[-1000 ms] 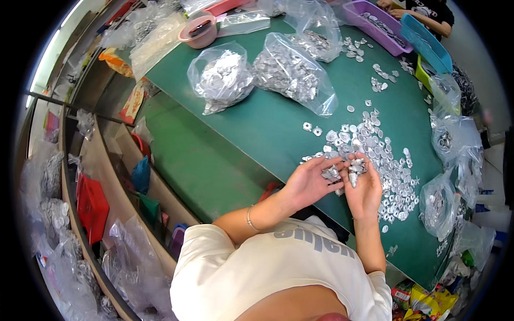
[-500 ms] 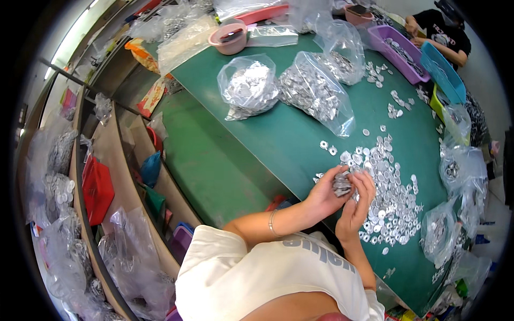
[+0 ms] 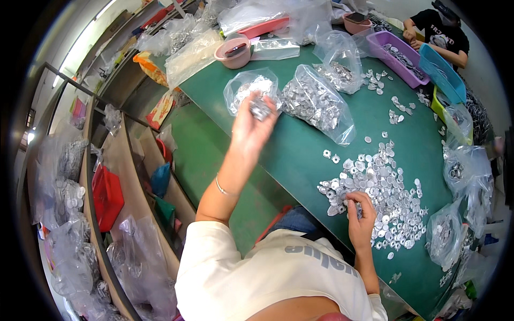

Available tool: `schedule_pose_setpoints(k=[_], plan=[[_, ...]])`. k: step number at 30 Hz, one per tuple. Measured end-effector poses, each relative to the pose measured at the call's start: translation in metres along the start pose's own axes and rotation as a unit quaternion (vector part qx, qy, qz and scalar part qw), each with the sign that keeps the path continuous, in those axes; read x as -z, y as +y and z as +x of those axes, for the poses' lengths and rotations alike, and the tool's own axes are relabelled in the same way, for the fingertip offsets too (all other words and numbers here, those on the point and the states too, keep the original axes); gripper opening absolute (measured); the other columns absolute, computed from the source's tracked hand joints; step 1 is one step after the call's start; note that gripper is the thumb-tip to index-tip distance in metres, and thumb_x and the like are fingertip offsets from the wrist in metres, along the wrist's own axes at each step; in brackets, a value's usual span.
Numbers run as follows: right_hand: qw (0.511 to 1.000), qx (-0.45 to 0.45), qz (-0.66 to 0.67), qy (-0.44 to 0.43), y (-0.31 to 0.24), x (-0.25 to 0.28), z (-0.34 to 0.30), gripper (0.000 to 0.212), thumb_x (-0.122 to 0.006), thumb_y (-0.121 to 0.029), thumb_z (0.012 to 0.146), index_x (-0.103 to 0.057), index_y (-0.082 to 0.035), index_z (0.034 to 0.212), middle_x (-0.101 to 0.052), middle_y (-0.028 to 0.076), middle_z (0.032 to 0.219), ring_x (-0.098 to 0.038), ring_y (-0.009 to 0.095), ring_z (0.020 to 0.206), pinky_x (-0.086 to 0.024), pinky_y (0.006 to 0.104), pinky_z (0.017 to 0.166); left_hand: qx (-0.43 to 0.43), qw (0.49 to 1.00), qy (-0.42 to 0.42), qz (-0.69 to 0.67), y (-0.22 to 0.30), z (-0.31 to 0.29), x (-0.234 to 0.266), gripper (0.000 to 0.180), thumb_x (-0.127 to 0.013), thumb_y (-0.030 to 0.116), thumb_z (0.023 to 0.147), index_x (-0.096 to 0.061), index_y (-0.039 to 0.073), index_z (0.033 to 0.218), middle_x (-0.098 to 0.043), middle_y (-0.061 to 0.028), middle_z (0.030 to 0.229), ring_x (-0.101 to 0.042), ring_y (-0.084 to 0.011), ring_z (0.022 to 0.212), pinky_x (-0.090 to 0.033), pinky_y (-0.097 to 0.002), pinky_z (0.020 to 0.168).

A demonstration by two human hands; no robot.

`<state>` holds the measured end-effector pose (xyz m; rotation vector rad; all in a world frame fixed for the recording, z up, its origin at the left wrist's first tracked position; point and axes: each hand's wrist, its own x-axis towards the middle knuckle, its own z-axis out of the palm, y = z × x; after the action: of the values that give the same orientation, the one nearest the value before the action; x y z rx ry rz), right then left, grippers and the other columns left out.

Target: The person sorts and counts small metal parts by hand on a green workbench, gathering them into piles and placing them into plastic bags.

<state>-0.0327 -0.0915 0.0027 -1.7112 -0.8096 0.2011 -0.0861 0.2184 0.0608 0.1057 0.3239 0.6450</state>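
My left hand (image 3: 251,125) is cupped around a handful of silver metal discs (image 3: 260,108). It is raised at the near edge of an open clear plastic bag (image 3: 229,91) filled with similar pieces. Loose round metal pieces (image 3: 383,184) lie in a wide heap on the green table (image 3: 292,152). At the heap's near left edge is my right hand (image 3: 362,216), its fingers curled and thumb brought in. Whether a piece sits between those fingertips is too small to tell.
A second clear bag of metal parts (image 3: 316,104) leans beside the first. Behind stand a pink bowl (image 3: 233,56), a purple basket (image 3: 399,56) and a blue basket (image 3: 441,72). A co-worker (image 3: 441,40) sits at the far right. Shelves with bags and a red bin (image 3: 106,198) line the left.
My hands were together over the heap, around the metal discs. The left has swung away to the far left with the handful, up to the open bag; the right has stayed by the heap.
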Motion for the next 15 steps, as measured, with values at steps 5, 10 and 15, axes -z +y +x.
schedule_pose_setpoints(k=[5,10,15], plan=[[1.000,-0.017,0.002,-0.001,0.002,0.003,0.004,0.014,-0.054,0.000,0.082,-0.058,0.003,0.095,-0.058,0.010,0.089,-0.054,0.019,0.081,-0.043,0.0281,0.075,0.272,0.959,-0.011,0.083,-0.073,-0.022,0.005,0.027,-0.053,0.009,0.089,-0.046,-0.002,0.113,-0.052,-0.0162,0.100,-0.055,-0.0245,0.090,-0.052,-0.0355,0.076],[0.998,0.009,-0.054,-0.008,-0.004,0.008,0.038,0.025,-0.056,0.000,0.081,-0.055,0.003,0.106,-0.056,0.015,0.100,-0.057,0.026,0.091,-0.044,0.0322,0.082,0.180,0.968,-0.004,0.174,-0.111,-0.009,-0.027,0.022,-0.049,0.007,0.091,-0.048,-0.006,0.109,-0.052,-0.0169,0.101,-0.055,-0.0283,0.095,-0.050,-0.0398,0.084],[0.976,0.110,-0.178,0.059,0.002,-0.004,0.091,0.042,-0.058,-0.006,0.081,-0.044,0.004,0.119,-0.048,0.020,0.116,-0.047,0.034,0.109,-0.039,0.0394,0.092,0.096,0.957,0.044,0.270,-0.110,0.021,-0.018,0.015,-0.052,0.003,0.088,-0.051,-0.005,0.100,-0.051,-0.0155,0.097,-0.053,-0.0246,0.086,-0.050,-0.0402,0.079]])
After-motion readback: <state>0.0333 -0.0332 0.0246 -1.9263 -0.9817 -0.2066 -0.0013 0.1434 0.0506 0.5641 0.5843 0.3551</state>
